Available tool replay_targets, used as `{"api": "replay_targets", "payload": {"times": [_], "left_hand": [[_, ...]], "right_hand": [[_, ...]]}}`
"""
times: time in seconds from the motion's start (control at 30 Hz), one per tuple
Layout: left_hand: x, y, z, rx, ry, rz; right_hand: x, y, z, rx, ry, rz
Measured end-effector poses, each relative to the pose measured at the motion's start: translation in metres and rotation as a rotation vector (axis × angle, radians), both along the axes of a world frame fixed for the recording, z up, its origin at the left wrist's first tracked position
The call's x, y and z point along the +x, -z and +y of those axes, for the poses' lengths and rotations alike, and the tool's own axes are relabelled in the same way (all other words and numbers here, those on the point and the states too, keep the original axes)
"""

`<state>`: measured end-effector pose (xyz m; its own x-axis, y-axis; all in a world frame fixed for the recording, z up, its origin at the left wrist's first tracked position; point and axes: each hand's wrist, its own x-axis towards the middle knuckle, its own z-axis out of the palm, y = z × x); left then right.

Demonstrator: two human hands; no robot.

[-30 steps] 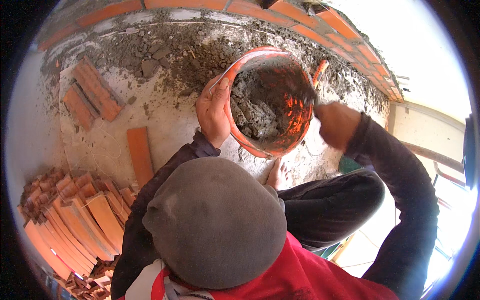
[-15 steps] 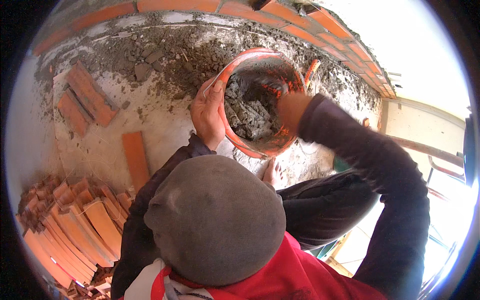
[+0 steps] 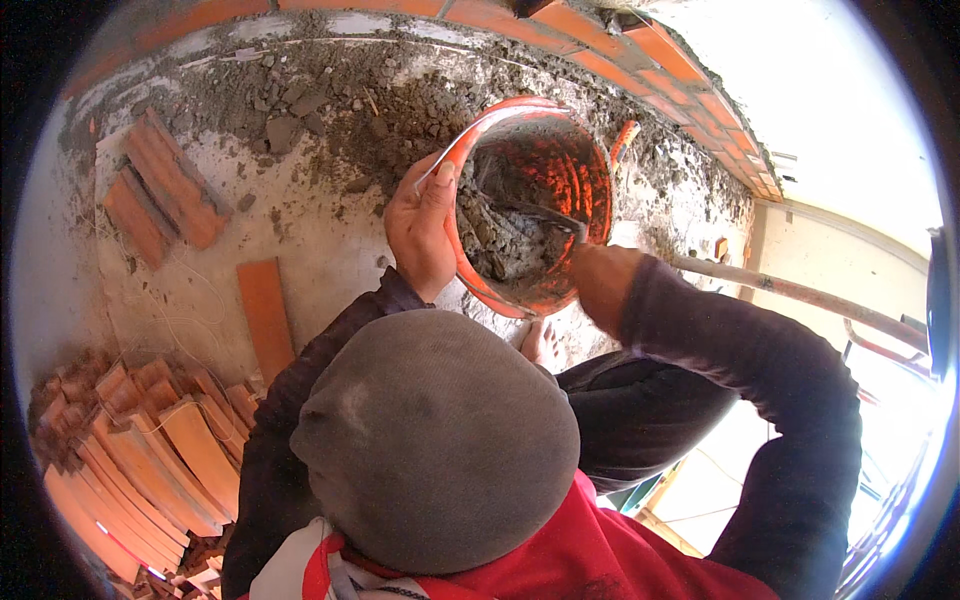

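An orange bucket (image 3: 600, 165) stands in front of me, its mouth tilted toward me. Wet grey mortar (image 3: 505, 245) lies inside, and smears of it coat the inner wall. My left hand (image 3: 420, 228) grips the bucket's left rim, thumb over the edge, near the thin wire handle. At the right rim my right hand (image 3: 603, 285) is closed round the handle of a trowel (image 3: 545, 212). The trowel's metal neck reaches into the bucket, and its blade is partly sunk in the mortar. My right fingers are partly hidden.
A low brick wall (image 3: 590, 62) curves along the far side, with mortar crumbs at its foot. Loose brick pieces (image 3: 175, 180) and a single tile (image 3: 265, 315) lie left. Stacked bricks (image 3: 150, 460) stand lower left. An orange-handled tool (image 3: 625, 140) and a pole (image 3: 800, 290) are at right.
My right hand has moved toward me and slightly right, drawing the trowel across the mortar. More of the bucket's orange inner wall shows. My left hand stays on the rim.
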<state>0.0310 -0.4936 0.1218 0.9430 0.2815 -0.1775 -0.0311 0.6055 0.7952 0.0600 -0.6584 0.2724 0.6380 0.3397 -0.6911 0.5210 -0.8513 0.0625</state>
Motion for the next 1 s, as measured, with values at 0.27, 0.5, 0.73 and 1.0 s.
{"api": "replay_targets", "payload": {"times": [0.27,0.5,0.73,1.0], "left_hand": [[0.003,0.003,-0.009,-0.214,-0.049,-0.049],[0.0,-0.002,0.005,-0.007,0.095,0.053],[0.011,-0.025,0.015,-0.118,0.133,-0.163],[0.011,-0.013,0.014,-0.057,0.186,-0.077]], "right_hand": [[0.089,0.026,-0.027,-0.576,-0.452,0.503],[0.112,0.008,-0.016,-0.397,0.379,0.97],[0.062,0.009,-0.043,-0.102,1.317,1.221],[0.022,0.026,-0.043,0.659,1.773,1.57]]}}
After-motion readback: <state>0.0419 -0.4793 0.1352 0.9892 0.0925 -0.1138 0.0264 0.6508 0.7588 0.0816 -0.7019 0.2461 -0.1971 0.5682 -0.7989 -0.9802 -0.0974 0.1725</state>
